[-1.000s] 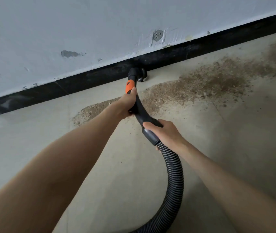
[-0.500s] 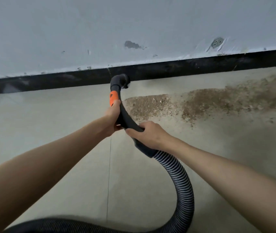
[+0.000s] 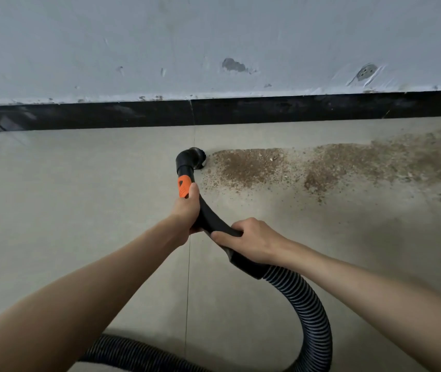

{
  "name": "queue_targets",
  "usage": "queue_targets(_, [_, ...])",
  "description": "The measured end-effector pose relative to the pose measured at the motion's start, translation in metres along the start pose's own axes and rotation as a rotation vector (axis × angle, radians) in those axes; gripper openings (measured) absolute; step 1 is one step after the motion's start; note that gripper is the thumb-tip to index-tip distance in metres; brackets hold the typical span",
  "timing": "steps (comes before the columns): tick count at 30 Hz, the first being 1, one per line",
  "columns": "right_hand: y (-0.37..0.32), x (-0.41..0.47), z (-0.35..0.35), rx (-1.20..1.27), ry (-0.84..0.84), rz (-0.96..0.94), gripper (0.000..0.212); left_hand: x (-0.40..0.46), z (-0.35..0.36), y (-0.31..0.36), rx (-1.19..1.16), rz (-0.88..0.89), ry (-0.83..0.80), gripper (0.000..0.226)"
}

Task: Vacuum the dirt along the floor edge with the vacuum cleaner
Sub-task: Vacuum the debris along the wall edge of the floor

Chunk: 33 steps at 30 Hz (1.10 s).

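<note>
A black vacuum handle with an orange button [image 3: 183,186] ends in a round brush nozzle [image 3: 193,158] that rests on the floor at the left end of a brown dirt patch [image 3: 289,167]. My left hand [image 3: 187,210] grips the handle just below the orange button. My right hand [image 3: 249,241] grips the handle lower down, where it joins the ribbed black hose [image 3: 308,312]. The dirt stretches rightwards along the floor, a short way out from the black skirting [image 3: 267,108].
A scuffed pale grey wall [image 3: 214,44] rises above the skirting. The beige tiled floor [image 3: 66,197] left of the nozzle shows no dirt. The hose loops behind my right arm and runs along the bottom of the view to the left.
The nozzle has moved away from the skirting and down to the left edge of the dirt patch. The view has shifted left, and the left part of the dirt is gone.
</note>
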State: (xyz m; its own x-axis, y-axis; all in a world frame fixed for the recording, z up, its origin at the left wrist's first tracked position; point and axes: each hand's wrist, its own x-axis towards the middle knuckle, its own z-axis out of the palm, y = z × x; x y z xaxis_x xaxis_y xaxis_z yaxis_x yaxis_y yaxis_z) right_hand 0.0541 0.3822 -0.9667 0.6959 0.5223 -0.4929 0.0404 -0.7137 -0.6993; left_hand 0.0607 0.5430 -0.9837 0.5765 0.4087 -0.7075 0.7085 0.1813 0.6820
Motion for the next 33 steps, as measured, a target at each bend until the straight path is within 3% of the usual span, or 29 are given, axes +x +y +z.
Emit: queue_targets(33, [0.083,-0.032,-0.049,0.276,0.178,0.094,0.048,-0.002,0.127,0.023,0.275,0.114,-0.142,0.048])
